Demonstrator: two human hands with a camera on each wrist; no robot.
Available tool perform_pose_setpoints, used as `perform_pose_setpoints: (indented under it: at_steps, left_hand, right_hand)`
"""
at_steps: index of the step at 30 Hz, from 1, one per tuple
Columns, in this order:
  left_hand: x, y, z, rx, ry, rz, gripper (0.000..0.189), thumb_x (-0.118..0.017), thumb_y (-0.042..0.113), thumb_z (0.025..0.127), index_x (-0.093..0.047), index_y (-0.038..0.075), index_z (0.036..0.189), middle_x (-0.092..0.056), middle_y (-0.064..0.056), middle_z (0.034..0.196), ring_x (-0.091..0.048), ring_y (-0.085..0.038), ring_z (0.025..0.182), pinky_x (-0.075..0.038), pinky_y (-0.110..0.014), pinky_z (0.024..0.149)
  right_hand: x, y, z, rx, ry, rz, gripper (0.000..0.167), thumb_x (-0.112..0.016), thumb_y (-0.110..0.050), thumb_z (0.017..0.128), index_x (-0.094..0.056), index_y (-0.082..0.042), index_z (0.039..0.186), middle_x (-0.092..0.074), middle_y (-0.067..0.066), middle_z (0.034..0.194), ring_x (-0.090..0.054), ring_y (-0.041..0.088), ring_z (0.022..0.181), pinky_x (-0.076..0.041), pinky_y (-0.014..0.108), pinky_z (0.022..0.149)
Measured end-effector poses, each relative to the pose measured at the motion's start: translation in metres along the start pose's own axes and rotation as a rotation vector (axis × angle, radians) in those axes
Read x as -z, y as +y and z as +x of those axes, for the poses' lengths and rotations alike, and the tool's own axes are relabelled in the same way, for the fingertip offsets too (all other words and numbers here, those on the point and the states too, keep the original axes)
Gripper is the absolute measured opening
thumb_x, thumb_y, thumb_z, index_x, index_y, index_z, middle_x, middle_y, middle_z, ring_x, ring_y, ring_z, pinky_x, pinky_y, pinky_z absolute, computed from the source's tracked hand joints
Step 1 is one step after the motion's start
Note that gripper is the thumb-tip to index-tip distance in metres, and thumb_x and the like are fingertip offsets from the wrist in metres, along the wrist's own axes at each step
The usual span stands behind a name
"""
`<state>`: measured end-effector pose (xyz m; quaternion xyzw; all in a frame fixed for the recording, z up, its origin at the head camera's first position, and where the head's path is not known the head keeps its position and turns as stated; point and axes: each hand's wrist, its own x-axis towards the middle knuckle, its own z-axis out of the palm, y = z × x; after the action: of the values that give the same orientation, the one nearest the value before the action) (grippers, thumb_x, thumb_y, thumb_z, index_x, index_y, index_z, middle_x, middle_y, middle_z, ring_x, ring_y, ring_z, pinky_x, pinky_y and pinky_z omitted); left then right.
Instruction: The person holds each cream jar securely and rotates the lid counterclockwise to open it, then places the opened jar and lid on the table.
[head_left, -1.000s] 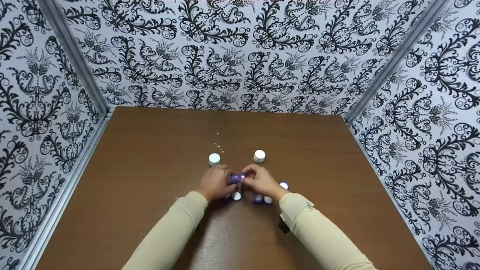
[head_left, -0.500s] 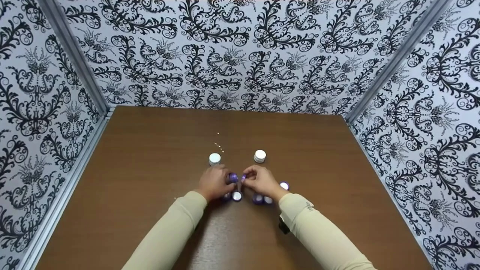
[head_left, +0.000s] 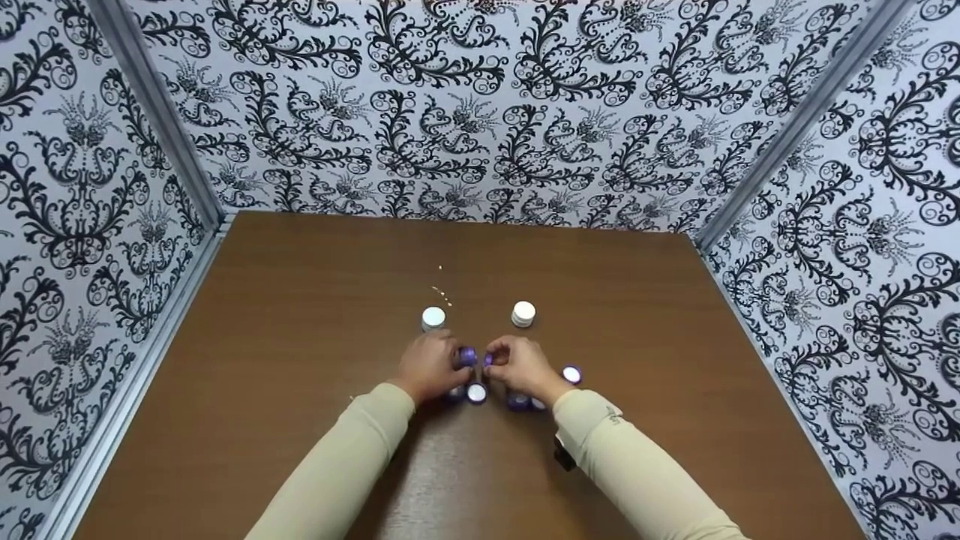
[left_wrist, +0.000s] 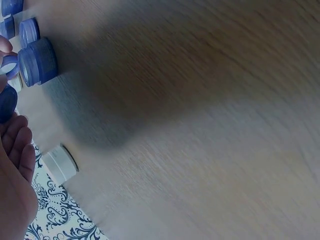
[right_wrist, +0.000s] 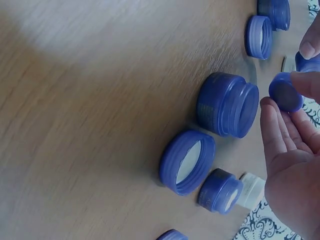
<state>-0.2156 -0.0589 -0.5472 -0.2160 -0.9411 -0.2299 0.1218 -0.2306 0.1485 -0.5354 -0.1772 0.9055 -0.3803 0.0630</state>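
Note:
In the head view my left hand (head_left: 431,366) grips a small purple jar (head_left: 466,356), lying on its side with its end toward the right. My right hand (head_left: 523,367) pinches a small purple lid (head_left: 488,360) between thumb and fingers, a short gap away from that jar. The right wrist view gives the round face of this lid (right_wrist: 286,92). Below my left hand, a purple lid with a white inside (head_left: 476,393) lies beside a darker purple jar (head_left: 454,394). Near my right wrist are an open purple jar (right_wrist: 227,105) and a larger lid (right_wrist: 187,162).
Two white-topped jars, one on the left (head_left: 433,318) and one on the right (head_left: 523,313), stand beyond my hands. Another white-centred purple piece (head_left: 571,373) lies right of my right wrist. Light specks (head_left: 442,294) dot the brown table (head_left: 337,270). Patterned walls (head_left: 465,112) enclose it.
The lid in my right hand, at first against the jar in my left hand, has come away to the right, leaving a gap. Both hands otherwise stay nearly in place.

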Motion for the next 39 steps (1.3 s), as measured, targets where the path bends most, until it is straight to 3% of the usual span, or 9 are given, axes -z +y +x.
perform_pose_setpoints:
  at_steps: [5,15,24,39]
  left_hand:
    - [-0.0010,-0.0003,-0.0006,-0.005,0.001,0.002,0.029,-0.079,0.036,0.075,-0.070,0.009,0.082,-0.057,0.000,0.081,-0.060,-0.023,0.071,-0.052,-0.042,0.067]
    - [-0.0001,0.0002,-0.0010,0.027,-0.027,0.007,0.034,-0.079,0.038,0.077,-0.073,0.007,0.088,-0.060,-0.003,0.087,-0.063,-0.025,0.078,-0.053,-0.043,0.072]
    - [-0.0014,-0.0006,-0.0007,0.016,-0.006,0.000,0.032,-0.079,0.037,0.076,-0.071,0.007,0.084,-0.056,0.000,0.081,-0.061,-0.025,0.072,-0.052,-0.044,0.066]
    - [-0.0015,-0.0016,-0.0005,0.032,-0.021,-0.005,0.033,-0.078,0.038,0.077,-0.073,0.007,0.088,-0.059,-0.002,0.085,-0.062,-0.026,0.074,-0.052,-0.045,0.068]
  right_hand:
    - [-0.0019,0.0006,-0.0013,-0.003,0.009,-0.053,0.028,-0.081,-0.006,0.077,-0.072,-0.003,0.103,-0.073,0.004,0.088,-0.068,0.014,0.080,-0.054,0.032,0.074]
    - [-0.0056,0.0080,-0.0025,0.006,0.007,-0.035,0.032,-0.081,-0.002,0.076,-0.071,0.001,0.106,-0.073,0.009,0.097,-0.071,0.021,0.087,-0.055,0.032,0.078]
    - [-0.0061,0.0079,-0.0013,-0.013,0.021,-0.039,0.031,-0.081,-0.004,0.077,-0.072,-0.001,0.106,-0.073,0.006,0.094,-0.069,0.018,0.085,-0.055,0.033,0.077]
    - [-0.0073,0.0084,-0.0013,-0.020,0.022,0.008,0.034,-0.081,-0.003,0.078,-0.068,0.001,0.109,-0.072,0.009,0.098,-0.070,0.020,0.089,-0.055,0.032,0.079]
